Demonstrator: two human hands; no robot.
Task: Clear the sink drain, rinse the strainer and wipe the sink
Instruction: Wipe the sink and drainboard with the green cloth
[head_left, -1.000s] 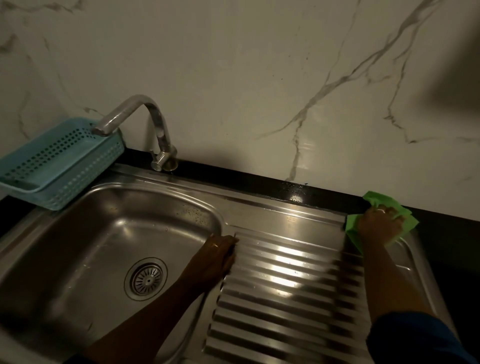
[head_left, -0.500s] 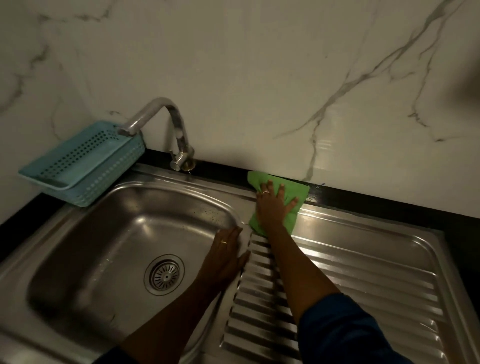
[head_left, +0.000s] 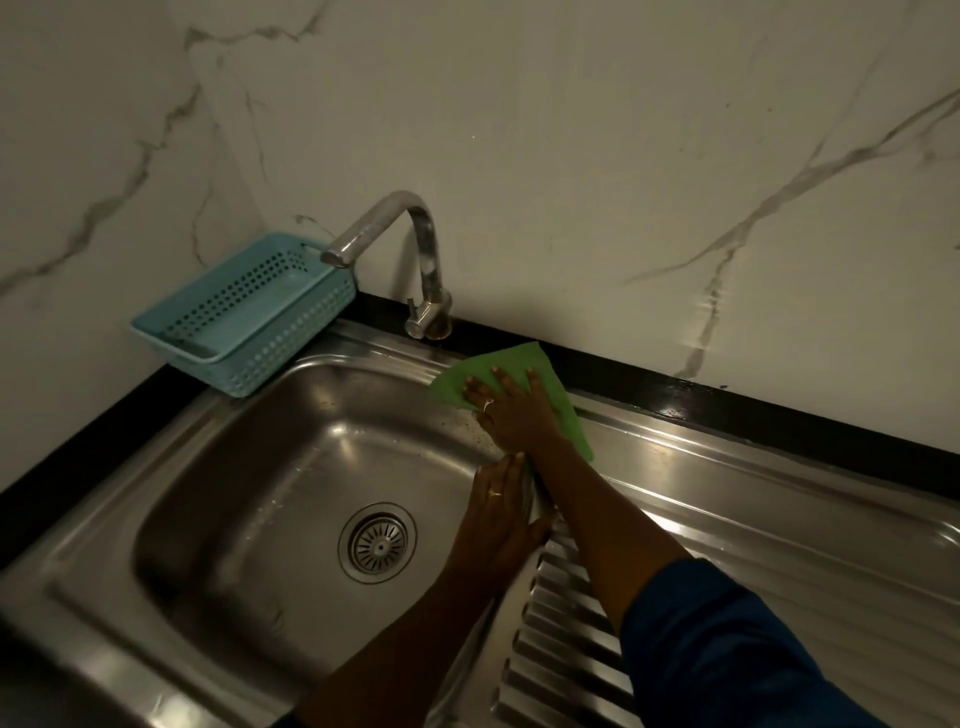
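Note:
A stainless steel sink (head_left: 218, 478) fills the lower left, with the round strainer (head_left: 377, 543) seated in its drain. My right hand (head_left: 511, 408) presses a green cloth (head_left: 524, 364) flat with straight fingers on the sink's back rim, at the basin's far right corner below the tap. My left hand (head_left: 501, 512) rests flat on the rim between basin and ribbed drainboard (head_left: 566, 639), just under my right forearm. Both hands wear a ring.
A chrome tap (head_left: 410, 249) curves left over the basin from the back rim. A light blue perforated basket (head_left: 244, 312) sits at the sink's back left corner. Black counter edging (head_left: 727, 410) runs under the marble wall.
My right hand has slid the green cloth leftwards along the back rim, from the drainboard's far right end to the basin corner near the tap. My left hand stays on the rim.

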